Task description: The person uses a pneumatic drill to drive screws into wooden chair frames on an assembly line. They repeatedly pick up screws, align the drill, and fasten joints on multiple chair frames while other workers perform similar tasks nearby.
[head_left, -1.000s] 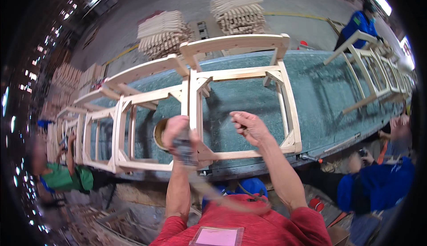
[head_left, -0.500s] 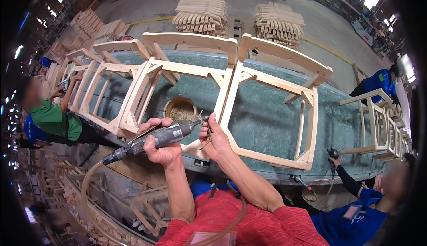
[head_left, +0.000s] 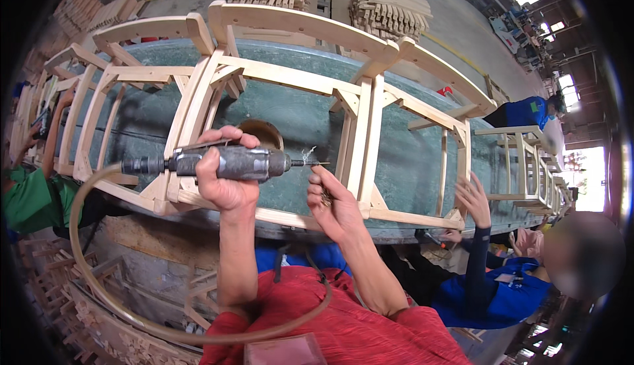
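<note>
My left hand is wrapped round a grey and black air screwdriver, held level with its bit pointing right. A clear brownish hose runs from its rear end and loops down across my front. My right hand pinches a thin screw at the tip of the bit. Several small brass-coloured screws lie in its curled fingers. A pale wisp clings to the bit. Both hands are above the front rail of a pale wooden chair frame, beside a round tub partly hidden behind the screwdriver.
More chair frames stand in a row along the green worktable. A co-worker in blue at right reaches a hand to the neighbouring frame. A person in green works at left. Stacked wooden parts stand beyond the table.
My view has shifted, and the screwdriver has swung from slanting to level. The screw stays pinched at its bit. The blue-clad co-worker at right now reaches an open hand toward the frame, without the dark tool.
</note>
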A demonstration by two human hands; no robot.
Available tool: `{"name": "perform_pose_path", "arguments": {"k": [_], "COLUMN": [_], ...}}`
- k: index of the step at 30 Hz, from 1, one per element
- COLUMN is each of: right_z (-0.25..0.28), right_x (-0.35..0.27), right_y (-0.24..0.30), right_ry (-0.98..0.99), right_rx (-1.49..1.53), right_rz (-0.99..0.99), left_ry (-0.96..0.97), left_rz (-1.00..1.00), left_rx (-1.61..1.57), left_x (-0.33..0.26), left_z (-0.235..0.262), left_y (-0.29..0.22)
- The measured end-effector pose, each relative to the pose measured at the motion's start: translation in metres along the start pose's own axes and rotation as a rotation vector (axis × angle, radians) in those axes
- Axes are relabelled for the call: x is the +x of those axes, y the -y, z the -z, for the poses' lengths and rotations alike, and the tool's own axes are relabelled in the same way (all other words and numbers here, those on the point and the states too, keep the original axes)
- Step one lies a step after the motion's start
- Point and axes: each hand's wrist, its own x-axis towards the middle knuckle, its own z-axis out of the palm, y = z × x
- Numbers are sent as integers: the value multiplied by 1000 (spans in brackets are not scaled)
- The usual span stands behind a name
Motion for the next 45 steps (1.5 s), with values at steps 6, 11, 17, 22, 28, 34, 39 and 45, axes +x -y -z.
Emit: {"name": "perform_pose_path", "arguments": {"k": [6,11,17,22,28,34,39,45], "right_z": [32,70,70,84,86,88,98,99], "right_x": [-51,-64,-62,-46,-10,31,55,56], "right_y": [19,35,51,70,83,82,68,68], "right_ry": [-2,58,-240,51,-232,-388,-342,-332], "right_rx": [399,564,196,253,53,12,334,363], "right_rz": [67,111,146,83,286,395,325,314], "left_ry": [-7,-188,-332,-334,-292,-345,-423,-478], "left_rz": [229,347,369,397,413,417,415,445], "left_rx": [27,-56,36,12,8,44,114,137], "left_x": [36,20,-4,-13,-19,-28,-33,-34], "left_z": [31,74,90,87,84,76,72,69], "left_y": [2,23,33,42,53,60,65,67]}}
